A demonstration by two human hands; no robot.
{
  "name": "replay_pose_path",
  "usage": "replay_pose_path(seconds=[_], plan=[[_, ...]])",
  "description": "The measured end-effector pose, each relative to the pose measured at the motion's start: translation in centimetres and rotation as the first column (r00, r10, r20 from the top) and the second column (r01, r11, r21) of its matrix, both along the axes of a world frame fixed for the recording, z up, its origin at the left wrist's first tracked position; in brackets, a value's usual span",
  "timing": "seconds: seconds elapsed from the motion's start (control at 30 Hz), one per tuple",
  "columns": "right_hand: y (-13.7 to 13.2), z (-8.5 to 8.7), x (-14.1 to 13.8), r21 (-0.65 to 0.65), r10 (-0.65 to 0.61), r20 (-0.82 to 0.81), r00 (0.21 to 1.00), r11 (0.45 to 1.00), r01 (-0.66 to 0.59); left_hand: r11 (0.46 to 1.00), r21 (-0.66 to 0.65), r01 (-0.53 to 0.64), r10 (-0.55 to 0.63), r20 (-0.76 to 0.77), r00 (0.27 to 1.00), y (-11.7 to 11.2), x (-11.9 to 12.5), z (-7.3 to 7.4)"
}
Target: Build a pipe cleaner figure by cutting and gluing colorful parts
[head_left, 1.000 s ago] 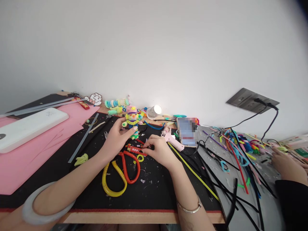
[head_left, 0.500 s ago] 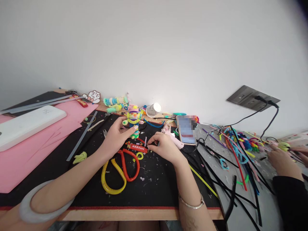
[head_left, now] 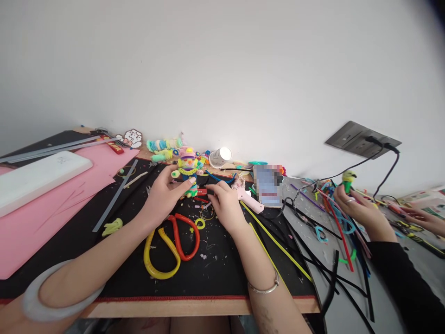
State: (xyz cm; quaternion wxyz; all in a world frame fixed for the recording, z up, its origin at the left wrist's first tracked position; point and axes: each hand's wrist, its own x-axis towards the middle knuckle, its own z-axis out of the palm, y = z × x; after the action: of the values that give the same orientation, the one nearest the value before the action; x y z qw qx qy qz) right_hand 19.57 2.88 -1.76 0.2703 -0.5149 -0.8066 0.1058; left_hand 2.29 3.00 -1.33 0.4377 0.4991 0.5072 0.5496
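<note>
- Doll [head_left: 188,171], fuzzy and many-coloured, is held upright over the far middle of the black mat [head_left: 219,278]; a yellow frill rings it below the head.
- Left hand [head_left: 165,195] grips the doll from its left side, thumb across the lower front; its other fingers are partly hidden.
- Right hand [head_left: 225,204] is just right of the doll, thumb and fingers closed on the right end of a small red packet [head_left: 201,191], whose left end lies close by the doll's lower part; whether they touch, I cannot tell.
- Nearer than both hands lie scissors [head_left: 160,276] with one yellow and one red handle, and right beside them a small yellow ring [head_left: 200,224].
- Right of the right hand are a pink glue gun [head_left: 251,200] and a phone [head_left: 267,185]; a white cup [head_left: 220,157] sits farther back, near the wall.
- Far to the right, another person's hand [head_left: 361,211] holds up a green and yellow figure [head_left: 348,181].
- On the left, a white case [head_left: 41,181] rests on pink sheets [head_left: 41,236].
</note>
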Motion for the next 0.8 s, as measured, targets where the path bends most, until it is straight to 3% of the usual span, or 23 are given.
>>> replay_pose_path(seconds=[0.13, 0.3, 0.43, 0.7, 0.8], plan=[[0.1, 0.4, 0.8, 0.047, -0.068, -0.044, 0.997, 0.996, 0.070, 1.000, -0.027, 0.011, -0.011, -0.020, 1.000, 0.0, -0.1, -0.1], [-0.3, 1.1, 2.6, -0.134, 0.084, 0.029, 0.996, 0.988, -0.079, 0.999, -0.040, 0.023, -0.024, -0.019, 1.000, 0.0, -0.2, 0.1], [-0.6, 1.3, 2.7, -0.239, 0.135, 0.038, 0.990, 0.963, -0.122, 0.999, -0.045, 0.027, -0.028, -0.013, 1.000, -0.1, -0.1, 0.3], [-0.6, 1.4, 1.9, -0.159, 0.068, 0.042, 0.997, 0.985, -0.060, 1.000, -0.028, 0.010, -0.012, -0.063, 0.998, 0.2, -0.3, -0.4], [-0.5, 1.5, 2.4, -0.199, 0.099, 0.027, 0.995, 0.976, -0.091, 0.999, -0.032, 0.000, -0.002, -0.078, 0.997, 0.2, -0.3, -0.3]])
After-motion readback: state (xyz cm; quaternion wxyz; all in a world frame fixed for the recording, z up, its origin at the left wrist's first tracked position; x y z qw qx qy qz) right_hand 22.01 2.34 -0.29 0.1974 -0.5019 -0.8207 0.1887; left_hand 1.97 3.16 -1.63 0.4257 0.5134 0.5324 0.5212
